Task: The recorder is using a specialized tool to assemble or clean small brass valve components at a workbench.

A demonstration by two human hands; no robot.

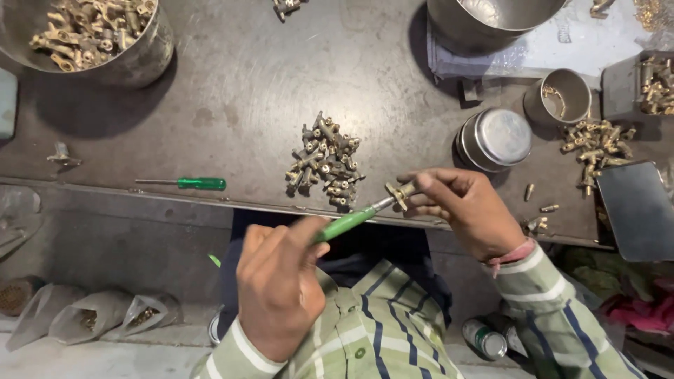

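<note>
Green-handled, the screwdriver (349, 222) sits in your left hand (279, 284), whose fingers are wrapped shut around the handle, its metal tip meeting the small brass fitting (401, 194) that your right hand (465, 210) pinches between thumb and fingertips. Both hands hover just over the near edge of the dark metal table (246, 91), in front of your striped shirt. Just beyond the fitting, close to the near edge, lies a loose pile of brass parts (324, 162). A second green screwdriver (184, 183) rests flat on the table toward the near left. At the far left corner stands a steel bowl (140, 60) heaped with brass pieces. Toward the right side you have a closed round steel tin (496, 138), a small steel cup (566, 95) and another scatter of brass fittings (597, 145), with a flat grey tray (639, 210) at the near right edge.
</note>
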